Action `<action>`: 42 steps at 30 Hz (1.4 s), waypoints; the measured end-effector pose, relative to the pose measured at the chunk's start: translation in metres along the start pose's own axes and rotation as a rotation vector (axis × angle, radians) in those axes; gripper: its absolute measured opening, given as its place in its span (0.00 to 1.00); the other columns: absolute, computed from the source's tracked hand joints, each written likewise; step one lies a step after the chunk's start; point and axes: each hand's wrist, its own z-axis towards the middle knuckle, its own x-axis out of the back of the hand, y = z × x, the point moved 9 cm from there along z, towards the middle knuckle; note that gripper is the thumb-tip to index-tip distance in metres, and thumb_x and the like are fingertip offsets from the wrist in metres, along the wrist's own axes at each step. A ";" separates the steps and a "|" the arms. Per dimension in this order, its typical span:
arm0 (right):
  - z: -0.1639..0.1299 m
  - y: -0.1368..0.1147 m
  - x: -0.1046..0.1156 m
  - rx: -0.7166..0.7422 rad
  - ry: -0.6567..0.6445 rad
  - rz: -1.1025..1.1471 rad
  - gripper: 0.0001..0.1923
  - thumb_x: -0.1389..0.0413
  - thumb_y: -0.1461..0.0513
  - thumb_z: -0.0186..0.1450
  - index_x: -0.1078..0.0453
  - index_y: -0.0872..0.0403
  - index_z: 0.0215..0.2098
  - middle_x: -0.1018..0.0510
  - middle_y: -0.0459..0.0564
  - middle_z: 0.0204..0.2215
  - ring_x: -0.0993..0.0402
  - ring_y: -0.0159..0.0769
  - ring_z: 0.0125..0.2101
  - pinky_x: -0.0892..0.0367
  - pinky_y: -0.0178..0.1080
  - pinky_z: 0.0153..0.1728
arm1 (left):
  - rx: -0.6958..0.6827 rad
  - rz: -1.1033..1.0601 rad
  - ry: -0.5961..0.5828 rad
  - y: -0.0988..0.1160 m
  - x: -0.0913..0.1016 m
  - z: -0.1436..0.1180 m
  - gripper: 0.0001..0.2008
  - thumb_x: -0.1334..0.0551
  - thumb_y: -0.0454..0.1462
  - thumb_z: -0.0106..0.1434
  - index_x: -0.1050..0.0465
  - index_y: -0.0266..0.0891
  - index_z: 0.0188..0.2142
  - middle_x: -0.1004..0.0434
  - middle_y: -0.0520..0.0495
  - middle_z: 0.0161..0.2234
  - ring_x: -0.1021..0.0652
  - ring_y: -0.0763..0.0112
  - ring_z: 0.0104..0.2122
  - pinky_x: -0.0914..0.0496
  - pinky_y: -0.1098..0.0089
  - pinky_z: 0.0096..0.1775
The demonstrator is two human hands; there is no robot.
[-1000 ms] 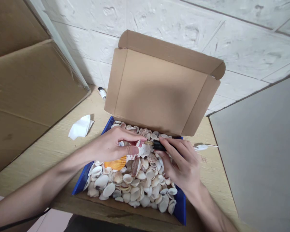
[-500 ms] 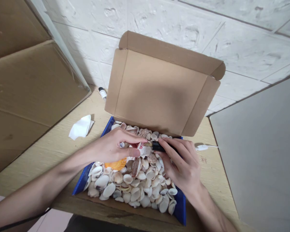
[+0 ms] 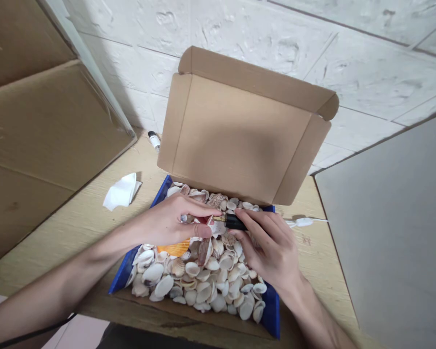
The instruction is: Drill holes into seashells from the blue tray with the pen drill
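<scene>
White, dark-speckled shell (image 3: 218, 230) found at the left hand (image 3: 172, 220), beside the brass-coloured tip (image 3: 219, 219) of a black tool (image 3: 234, 221); contact unclear. Bare surface (image 3: 83, 228) extends beyond the blue box walls (image 3: 271, 310), outside both hands. Left thumb and fingers pinch the shell; right hand (image 3: 274, 245) grips the tool, pointed leftward.

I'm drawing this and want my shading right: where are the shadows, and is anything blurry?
Head view: a soft, dark shadow on the lid; head view: a small shadow by the paper; head view: detail looks soft at the tip of the black tool, so I can't tell if it touches the white shell.
</scene>
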 end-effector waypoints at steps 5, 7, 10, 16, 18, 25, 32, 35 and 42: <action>0.000 0.002 0.000 -0.017 0.001 0.014 0.19 0.41 0.64 0.63 0.30 0.54 0.53 0.20 0.52 0.40 0.25 0.37 0.37 0.31 0.40 0.38 | 0.019 -0.001 -0.002 0.000 0.000 0.001 0.19 0.36 0.40 0.64 0.26 0.35 0.53 0.19 0.39 0.46 0.20 0.62 0.43 0.28 0.65 0.46; 0.000 0.002 0.000 -0.018 0.002 0.017 0.19 0.41 0.64 0.63 0.30 0.54 0.53 0.20 0.53 0.40 0.25 0.37 0.37 0.31 0.40 0.38 | 0.019 0.002 0.000 0.000 0.000 0.001 0.19 0.36 0.39 0.64 0.26 0.33 0.53 0.19 0.38 0.46 0.20 0.62 0.43 0.29 0.66 0.46; -0.001 0.003 0.000 -0.024 0.004 0.023 0.19 0.41 0.64 0.63 0.30 0.54 0.53 0.20 0.53 0.40 0.25 0.37 0.37 0.31 0.40 0.37 | 0.019 0.004 0.005 0.001 0.000 0.000 0.19 0.36 0.39 0.64 0.26 0.32 0.53 0.19 0.38 0.45 0.20 0.63 0.43 0.29 0.66 0.47; -0.001 0.003 0.000 -0.029 0.003 0.029 0.20 0.40 0.64 0.62 0.29 0.55 0.53 0.20 0.53 0.40 0.25 0.38 0.37 0.31 0.40 0.38 | 0.013 0.009 0.004 -0.001 0.000 0.000 0.19 0.36 0.39 0.65 0.26 0.34 0.53 0.19 0.39 0.45 0.20 0.63 0.43 0.28 0.66 0.46; -0.001 0.003 0.000 -0.032 0.000 0.030 0.20 0.40 0.64 0.62 0.29 0.55 0.53 0.20 0.53 0.40 0.25 0.38 0.37 0.31 0.40 0.38 | 0.007 0.008 0.004 -0.001 0.000 0.000 0.19 0.36 0.40 0.64 0.26 0.34 0.53 0.19 0.39 0.44 0.20 0.63 0.42 0.28 0.66 0.45; -0.001 0.004 -0.001 -0.040 -0.005 0.038 0.19 0.41 0.63 0.63 0.29 0.53 0.53 0.20 0.52 0.40 0.25 0.37 0.36 0.31 0.40 0.37 | 0.021 0.020 0.010 -0.001 0.001 0.000 0.19 0.36 0.39 0.64 0.26 0.34 0.53 0.19 0.39 0.45 0.20 0.63 0.42 0.28 0.66 0.45; 0.000 0.005 -0.001 -0.049 -0.006 0.045 0.18 0.41 0.63 0.63 0.29 0.53 0.52 0.20 0.52 0.40 0.25 0.37 0.36 0.30 0.41 0.36 | 0.023 0.016 0.004 -0.001 0.000 0.000 0.19 0.36 0.39 0.64 0.26 0.33 0.53 0.18 0.39 0.43 0.20 0.62 0.42 0.28 0.65 0.45; 0.000 0.005 -0.002 -0.046 -0.003 0.039 0.17 0.41 0.63 0.63 0.28 0.54 0.51 0.20 0.52 0.39 0.25 0.37 0.36 0.30 0.41 0.36 | 0.018 0.017 0.010 -0.001 0.000 0.000 0.19 0.36 0.39 0.64 0.26 0.33 0.53 0.19 0.38 0.44 0.20 0.62 0.42 0.28 0.66 0.45; -0.001 0.005 -0.003 -0.045 -0.017 0.036 0.17 0.41 0.63 0.63 0.29 0.55 0.51 0.20 0.53 0.40 0.26 0.37 0.36 0.31 0.41 0.36 | 0.031 0.024 0.000 -0.003 -0.002 0.000 0.19 0.36 0.39 0.64 0.26 0.35 0.53 0.19 0.39 0.46 0.20 0.63 0.43 0.29 0.66 0.46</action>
